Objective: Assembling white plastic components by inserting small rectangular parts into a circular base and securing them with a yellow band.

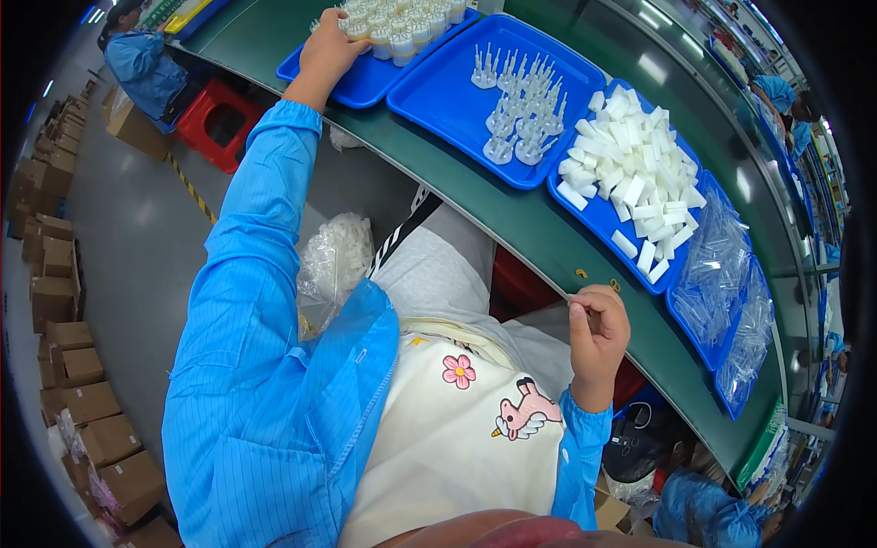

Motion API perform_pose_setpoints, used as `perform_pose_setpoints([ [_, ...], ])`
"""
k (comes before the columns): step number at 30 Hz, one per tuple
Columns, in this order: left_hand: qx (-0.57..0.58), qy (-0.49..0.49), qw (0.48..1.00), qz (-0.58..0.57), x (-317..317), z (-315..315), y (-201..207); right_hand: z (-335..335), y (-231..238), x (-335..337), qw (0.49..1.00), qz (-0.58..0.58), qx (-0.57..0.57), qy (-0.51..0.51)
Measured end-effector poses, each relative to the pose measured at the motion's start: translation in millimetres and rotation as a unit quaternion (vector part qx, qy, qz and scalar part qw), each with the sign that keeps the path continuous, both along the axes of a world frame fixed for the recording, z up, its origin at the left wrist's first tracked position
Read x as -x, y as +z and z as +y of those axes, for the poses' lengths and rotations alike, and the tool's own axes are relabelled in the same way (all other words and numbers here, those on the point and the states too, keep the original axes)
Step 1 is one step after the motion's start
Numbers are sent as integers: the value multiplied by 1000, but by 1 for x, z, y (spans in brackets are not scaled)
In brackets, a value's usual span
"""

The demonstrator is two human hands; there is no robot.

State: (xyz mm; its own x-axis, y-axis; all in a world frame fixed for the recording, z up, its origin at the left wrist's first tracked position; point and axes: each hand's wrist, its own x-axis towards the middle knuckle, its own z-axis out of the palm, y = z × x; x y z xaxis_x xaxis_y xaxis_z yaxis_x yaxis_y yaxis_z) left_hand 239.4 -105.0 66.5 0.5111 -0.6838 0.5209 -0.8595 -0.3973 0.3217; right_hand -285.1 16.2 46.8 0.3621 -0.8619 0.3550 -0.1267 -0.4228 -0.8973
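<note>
My left hand [334, 47] reaches to the far left, over a blue tray [367, 84] with white cylindrical pieces [402, 26] standing close together. Its thumb and fingers bend around a piece at the group's left edge, and the fingertips are partly hidden. My right hand [598, 336] is closed near the bench's front edge, thumb against the curled fingers. Whatever it may hold is too small to make out. Two small yellow-brown loops [615, 286] lie on the green bench top [539, 247] just beyond it.
Rightward along the bench follow blue trays of clear pronged parts [528, 105], white foam-like blocks [639, 173] and clear thin tubes [713, 265]. A clear bag of white pieces [336, 256] is beside my lap. Cartons [110, 438], a red stool [217, 123] and other people surround the bench.
</note>
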Motion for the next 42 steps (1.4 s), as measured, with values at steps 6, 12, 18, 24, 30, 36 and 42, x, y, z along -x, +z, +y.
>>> perform_pose_setpoints([
  [6,54,-70,995,53,-9,10,-6,-1,1,0,999,25,45,15],
  [12,152,-85,984,39,42,31,6,-2,1,3,998,31,48,12],
  [18,91,-329,938,-67,159,67,11,-3,1,-3,1000,-20,-7,10],
  [24,16,-301,953,-31,206,53,-6,-6,2,-2,997,-55,-56,22],
  [30,-65,-304,948,72,210,61,11,-8,-2,3,990,-103,-96,16],
  [36,136,-344,893,258,193,66,-3,-20,7,14,996,-75,-26,-34],
  [42,124,-312,703,627,205,106,16,-71,47,0,964,149,196,-98],
])
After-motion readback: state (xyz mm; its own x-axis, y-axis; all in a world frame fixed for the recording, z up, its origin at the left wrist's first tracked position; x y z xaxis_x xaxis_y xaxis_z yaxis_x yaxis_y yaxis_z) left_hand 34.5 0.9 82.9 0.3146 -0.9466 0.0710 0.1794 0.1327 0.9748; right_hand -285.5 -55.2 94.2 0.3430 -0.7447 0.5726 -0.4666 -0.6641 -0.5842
